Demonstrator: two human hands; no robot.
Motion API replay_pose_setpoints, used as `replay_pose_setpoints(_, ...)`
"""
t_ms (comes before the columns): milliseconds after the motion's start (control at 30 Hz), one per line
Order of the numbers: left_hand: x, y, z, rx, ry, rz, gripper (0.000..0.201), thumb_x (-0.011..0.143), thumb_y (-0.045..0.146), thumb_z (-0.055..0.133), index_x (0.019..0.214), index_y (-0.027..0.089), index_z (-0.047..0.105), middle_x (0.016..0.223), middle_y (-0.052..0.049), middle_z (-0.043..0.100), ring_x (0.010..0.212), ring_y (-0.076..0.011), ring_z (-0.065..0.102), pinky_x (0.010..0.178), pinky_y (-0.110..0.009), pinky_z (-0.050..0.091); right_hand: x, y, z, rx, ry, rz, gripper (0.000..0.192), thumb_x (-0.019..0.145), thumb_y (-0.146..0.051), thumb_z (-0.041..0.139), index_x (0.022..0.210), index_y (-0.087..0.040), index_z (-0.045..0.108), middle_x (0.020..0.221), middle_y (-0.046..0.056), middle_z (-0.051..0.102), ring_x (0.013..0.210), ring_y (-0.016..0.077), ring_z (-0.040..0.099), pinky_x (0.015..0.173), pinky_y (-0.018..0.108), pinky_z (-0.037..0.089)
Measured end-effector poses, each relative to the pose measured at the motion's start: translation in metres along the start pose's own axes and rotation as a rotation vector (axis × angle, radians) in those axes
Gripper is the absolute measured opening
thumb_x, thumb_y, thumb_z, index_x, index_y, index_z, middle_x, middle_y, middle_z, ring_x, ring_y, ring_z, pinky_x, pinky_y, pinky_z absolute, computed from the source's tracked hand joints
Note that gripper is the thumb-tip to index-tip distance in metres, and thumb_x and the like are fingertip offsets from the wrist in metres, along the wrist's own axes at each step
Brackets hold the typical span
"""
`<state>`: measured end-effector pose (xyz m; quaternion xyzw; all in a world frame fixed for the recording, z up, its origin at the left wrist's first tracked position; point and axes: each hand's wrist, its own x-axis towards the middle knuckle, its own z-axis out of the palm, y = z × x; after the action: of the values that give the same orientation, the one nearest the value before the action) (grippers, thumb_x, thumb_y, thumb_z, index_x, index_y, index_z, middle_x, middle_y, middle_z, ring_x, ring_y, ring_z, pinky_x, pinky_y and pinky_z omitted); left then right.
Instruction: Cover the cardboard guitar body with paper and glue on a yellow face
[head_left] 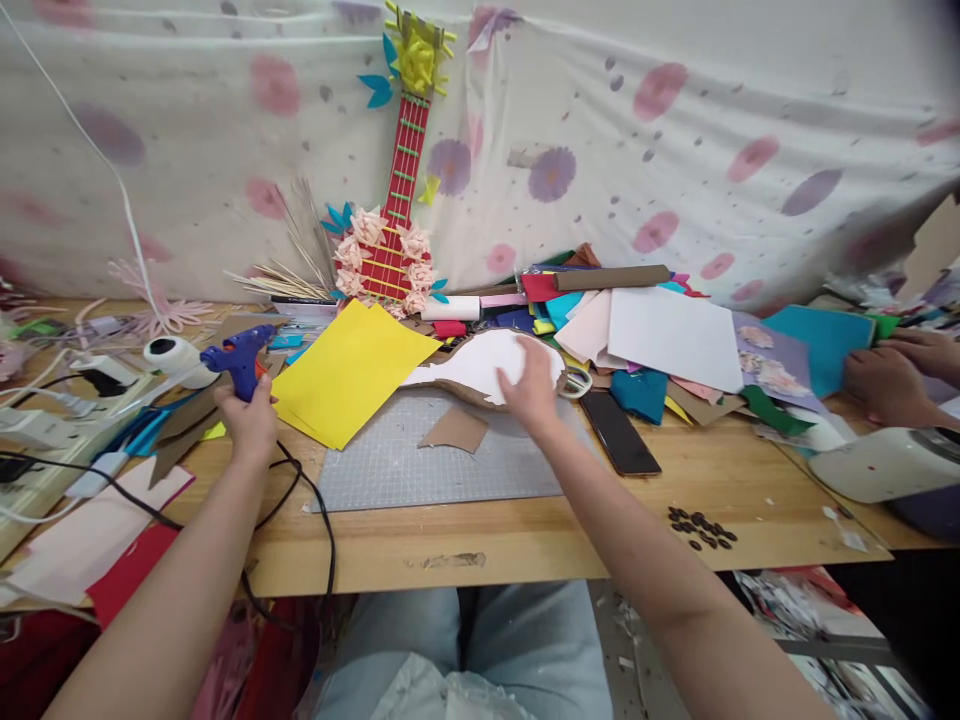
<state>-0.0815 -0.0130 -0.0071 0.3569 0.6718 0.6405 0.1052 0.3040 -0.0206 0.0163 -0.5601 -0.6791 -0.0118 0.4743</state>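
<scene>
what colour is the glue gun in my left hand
Blue, with an orange trigger; the glue gun shows in the head view.

This is looking like a handicraft workspace, probably set up in a home rather than a shop. A wooden desk (525, 540) is carrying a grey cutting mat (420, 465), a blue glue gun (238, 360) and heaps of coloured paper sheets (660, 340) and foam scraps. A finished paper guitar (394, 210), trimmed with paper flowers, is leaning against a flower-printed cloth (675, 130) that is hanging as a backdrop behind the desk. Cables (300, 500) and a roll of tape (171, 355) are lying at the left, and another person's hands (896, 375) are working at the right edge.
</scene>
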Motion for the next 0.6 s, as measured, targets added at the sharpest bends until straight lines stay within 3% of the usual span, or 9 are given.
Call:
replay_pose_setpoints(100, -0.004, -0.003, 0.002, -0.026, 0.078, -0.046, 0.027, 0.072, 0.029, 0.061, 0.084, 0.020, 0.038, 0.063, 0.005, 0.049, 0.053, -0.0114, 0.049, 0.050, -0.026, 0.038, -0.010, -0.049, 0.041, -0.056, -0.381, -0.384, 0.046, 0.076, -0.021, 0.056, 0.121, -0.013, 0.049, 0.129, 0.015, 0.048, 0.125, 0.0275, 0.036, 0.106, 0.047, 0.026)
replay_pose_setpoints(233, -0.006, -0.005, 0.001, -0.029, 0.069, -0.043, 0.025, 0.072, 0.031, 0.059, 0.083, 0.020, 0.039, 0.060, 0.006, 0.049, 0.052, -0.0114, 0.050, 0.050, -0.026, 0.040, -0.025, -0.089, 0.102, -0.194, -0.558, -0.557, 0.047, 0.081, -0.012, 0.048, 0.127, -0.011, 0.046, 0.138, 0.018, 0.040, 0.132, 0.0269, 0.028, 0.109, 0.047, 0.016)
replay_pose_setpoints(333, -0.009, -0.002, -0.004, -0.033, 0.061, -0.053, 0.026, 0.072, 0.034, 0.058, 0.082, 0.020, 0.039, 0.058, 0.007, 0.049, 0.049, -0.0104, 0.048, 0.048, -0.024, 0.039, -0.028, -0.100, 0.137, -0.244, -0.546, -0.580, 0.039, 0.086, -0.011, 0.040, 0.124, -0.011, 0.050, 0.136, 0.016, 0.043, 0.131, 0.0253, 0.031, 0.110, 0.046, 0.016)
replay_pose_setpoints(433, -0.011, 0.001, -0.008, -0.049, 0.049, -0.074, 0.027, 0.070, 0.034, 0.060, 0.081, 0.020, 0.039, 0.058, 0.006, 0.048, 0.045, -0.0095, 0.045, 0.044, -0.023, 0.037, -0.017, -0.105, 0.154, -0.229, -0.568, -0.575, 0.030, 0.088, -0.013, 0.040, 0.108, -0.014, 0.061, 0.124, 0.012, 0.056, 0.126, 0.0242, 0.039, 0.108, 0.044, 0.021)
replay_pose_setpoints(533, -0.013, 0.000, -0.008, -0.072, 0.046, -0.070, 0.028, 0.069, 0.034, 0.061, 0.080, 0.021, 0.038, 0.059, 0.006, 0.049, 0.045, -0.0091, 0.046, 0.045, -0.023, 0.039, 0.006, -0.103, 0.145, -0.167, -0.546, -0.410, 0.026, 0.087, -0.014, 0.043, 0.100, -0.017, 0.065, 0.110, 0.009, 0.065, 0.114, 0.0225, 0.050, 0.102, 0.040, 0.032)
replay_pose_setpoints(600, -0.014, -0.005, -0.007, -0.104, 0.056, -0.070, 0.028, 0.069, 0.032, 0.061, 0.080, 0.020, 0.038, 0.060, 0.006, 0.049, 0.047, -0.0091, 0.048, 0.047, -0.023, 0.041, 0.028, -0.092, 0.124, -0.108, -0.420, -0.182, 0.028, 0.086, -0.016, 0.044, 0.105, -0.020, 0.064, 0.108, 0.008, 0.066, 0.103, 0.0217, 0.057, 0.091, 0.036, 0.041)
